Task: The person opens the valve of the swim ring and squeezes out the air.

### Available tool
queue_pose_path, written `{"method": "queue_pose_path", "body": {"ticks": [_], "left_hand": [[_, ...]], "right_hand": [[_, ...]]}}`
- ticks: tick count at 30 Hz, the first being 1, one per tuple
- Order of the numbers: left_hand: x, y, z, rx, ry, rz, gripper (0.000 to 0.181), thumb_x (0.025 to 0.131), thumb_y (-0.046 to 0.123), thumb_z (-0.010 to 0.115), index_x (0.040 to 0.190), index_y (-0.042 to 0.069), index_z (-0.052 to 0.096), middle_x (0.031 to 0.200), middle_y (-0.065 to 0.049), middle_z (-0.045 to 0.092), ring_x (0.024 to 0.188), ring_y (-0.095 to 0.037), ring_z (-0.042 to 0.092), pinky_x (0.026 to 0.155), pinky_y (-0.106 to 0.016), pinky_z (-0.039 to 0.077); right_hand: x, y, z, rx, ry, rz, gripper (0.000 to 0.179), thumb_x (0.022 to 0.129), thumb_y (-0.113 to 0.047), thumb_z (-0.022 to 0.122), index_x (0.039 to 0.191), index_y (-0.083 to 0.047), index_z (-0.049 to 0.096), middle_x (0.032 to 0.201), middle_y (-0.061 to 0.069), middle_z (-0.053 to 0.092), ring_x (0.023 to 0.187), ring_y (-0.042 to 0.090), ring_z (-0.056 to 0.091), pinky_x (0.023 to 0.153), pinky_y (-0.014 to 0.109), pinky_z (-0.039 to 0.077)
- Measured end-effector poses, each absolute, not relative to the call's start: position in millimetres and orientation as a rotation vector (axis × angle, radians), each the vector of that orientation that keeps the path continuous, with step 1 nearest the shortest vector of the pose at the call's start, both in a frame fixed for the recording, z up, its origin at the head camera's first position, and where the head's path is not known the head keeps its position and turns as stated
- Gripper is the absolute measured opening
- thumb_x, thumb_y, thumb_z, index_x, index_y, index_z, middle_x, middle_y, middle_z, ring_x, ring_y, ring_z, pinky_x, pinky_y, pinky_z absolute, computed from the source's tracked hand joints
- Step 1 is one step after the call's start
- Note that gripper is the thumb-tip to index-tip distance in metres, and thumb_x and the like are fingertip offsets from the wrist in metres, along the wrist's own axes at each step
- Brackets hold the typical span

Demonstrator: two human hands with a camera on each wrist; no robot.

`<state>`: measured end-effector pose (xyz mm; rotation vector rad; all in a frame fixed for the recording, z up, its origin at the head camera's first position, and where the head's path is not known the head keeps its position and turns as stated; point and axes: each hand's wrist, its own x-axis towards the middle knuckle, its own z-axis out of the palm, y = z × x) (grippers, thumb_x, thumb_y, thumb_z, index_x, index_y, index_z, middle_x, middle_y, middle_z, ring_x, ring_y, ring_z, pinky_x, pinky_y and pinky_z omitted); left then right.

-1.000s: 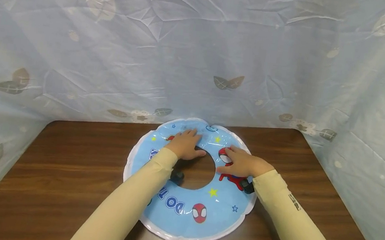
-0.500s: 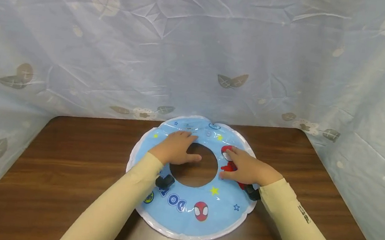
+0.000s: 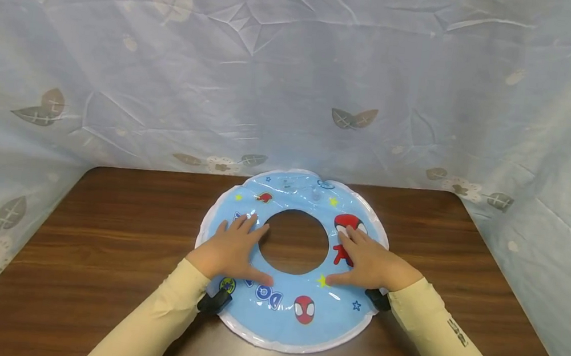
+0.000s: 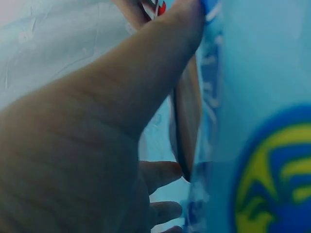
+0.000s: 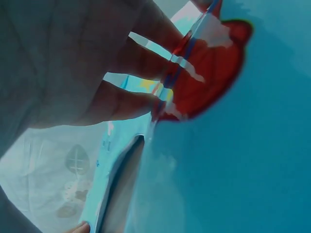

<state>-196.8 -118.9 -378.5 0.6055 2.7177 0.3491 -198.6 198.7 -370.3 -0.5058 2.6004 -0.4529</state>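
A light blue inflatable swim ring [image 3: 334, 320] with a pale rim lies flat on the wooden table, printed with red masks, stars and letters. On its left side rests my left hand [image 3: 232, 248], fingers spread and pointing away from me, thumb toward the letters. My right hand [image 3: 372, 262] touches the right side, fingertips over a printed red-masked figure and thumb near a yellow star. In the left wrist view the thumb and fingertips meet the ring's surface [image 4: 257, 77]. The right wrist view shows fingertips against the red print [image 5: 209, 77].
Brown wooden table [image 3: 120, 231] surrounds the ring and shows through its round hole. A pale blue patterned curtain [image 3: 294, 87] hangs behind and along both sides of the table. A black wrist device [image 3: 214, 302] sits under the left wrist.
My left hand has moved from the ring's far inner edge back and left to its left side, fingers spreading. My right hand has shifted slightly and stays on the right side.
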Motion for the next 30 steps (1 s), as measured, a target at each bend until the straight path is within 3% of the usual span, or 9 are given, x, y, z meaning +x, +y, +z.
{"method": "queue_pose_path", "body": {"ticks": [16,23,30], "left_hand": [[-192,-123,-390,0.59,2.729,0.387,0.119,0.071,0.077,0.078,0.16,0.009,0.039,0.167,-0.025,0.025,0.154,-0.048,0.021,0.117,-0.073,0.021],[-189,-120,-393,0.593,2.761,0.359,0.117,0.071,0.075,0.079,0.159,0.008,0.04,0.167,-0.026,0.026,0.154,-0.048,0.022,0.118,-0.071,0.022],[-187,-117,-397,0.571,2.787,0.345,0.117,0.07,0.073,0.082,0.158,0.009,0.042,0.166,-0.026,0.028,0.153,-0.048,0.023,0.118,-0.071,0.022]], "right_hand": [[-201,197,-377,-0.465,2.577,-0.441,0.112,0.077,-0.058,0.083,0.161,-0.004,0.032,0.166,0.024,0.027,0.149,0.049,0.029,0.093,0.06,0.056],[-200,196,-379,-0.479,2.584,-0.416,0.111,0.079,-0.059,0.082,0.16,-0.002,0.033,0.166,0.025,0.027,0.149,0.049,0.03,0.106,0.065,0.046],[-201,195,-381,-0.459,2.588,-0.42,0.11,0.079,-0.058,0.082,0.161,-0.003,0.033,0.166,0.024,0.027,0.149,0.048,0.03,0.104,0.065,0.046]]}}
